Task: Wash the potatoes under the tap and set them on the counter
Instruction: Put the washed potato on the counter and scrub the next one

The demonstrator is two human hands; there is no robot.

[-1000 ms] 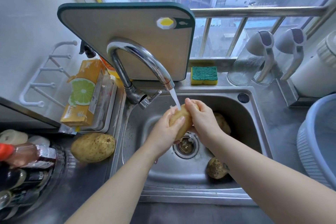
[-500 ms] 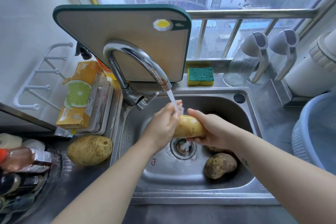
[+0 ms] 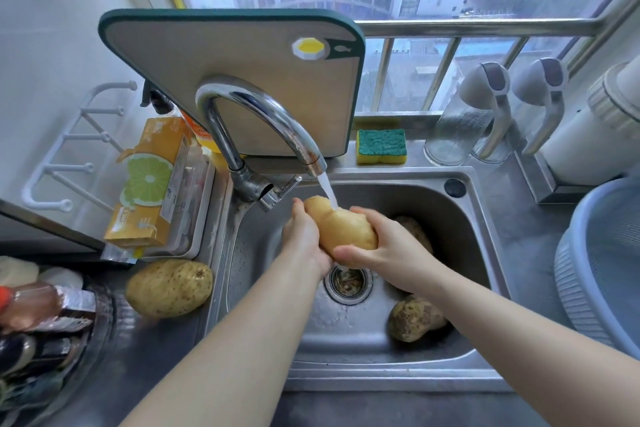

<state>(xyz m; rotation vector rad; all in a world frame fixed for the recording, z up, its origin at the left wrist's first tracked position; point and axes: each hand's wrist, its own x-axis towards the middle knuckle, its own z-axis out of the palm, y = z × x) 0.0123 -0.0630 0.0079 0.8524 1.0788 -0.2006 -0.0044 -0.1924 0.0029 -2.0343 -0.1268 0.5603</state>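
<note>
A wet yellow potato (image 3: pixel 341 227) is held over the sink (image 3: pixel 460 211) under the stream from the chrome tap (image 3: pixel 256 111). My left hand (image 3: pixel 303 230) grips its left side and my right hand (image 3: pixel 384 246) cups its right end from below. A dirty potato (image 3: pixel 414 317) lies on the sink floor at the front right. Another dirty potato (image 3: pixel 414 230) shows behind my right hand, mostly hidden. A clean potato (image 3: pixel 169 288) rests on the counter left of the sink.
A cutting board (image 3: pixel 242 55) leans behind the tap. A sponge (image 3: pixel 381 146) and glass jugs (image 3: pixel 464 125) stand on the back ledge. An orange box (image 3: pixel 149 184) sits at the left, bottles (image 3: pixel 38 308) at the front left, a blue basin (image 3: pixel 602 270) at the right.
The held potato has been turned from lying level to slanting, its upper end now under the stream. My right hand has slid lower along it. The view has shifted slightly.
</note>
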